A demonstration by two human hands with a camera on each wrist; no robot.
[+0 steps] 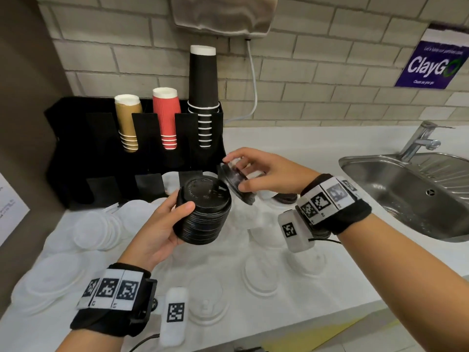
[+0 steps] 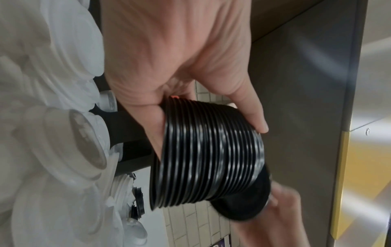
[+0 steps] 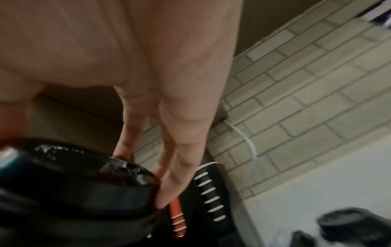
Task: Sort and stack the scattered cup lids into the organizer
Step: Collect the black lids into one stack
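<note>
Now, left hand (image 1: 162,224) wrapped around a stack of black lids (image 1: 203,214), up off the counter (image 1: 330,153) in front of the organizer (image 1: 76,153). Right hand (image 1: 266,174) pinching a single black lid (image 1: 234,181), tilted, just beside the stack's top. White lids (image 1: 94,229) scattered below.

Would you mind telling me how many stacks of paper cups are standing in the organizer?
3, all upside down in the organizer: tan stack on the left, red stack in the middle, taller black stack on the right. None seem hidden.
</note>
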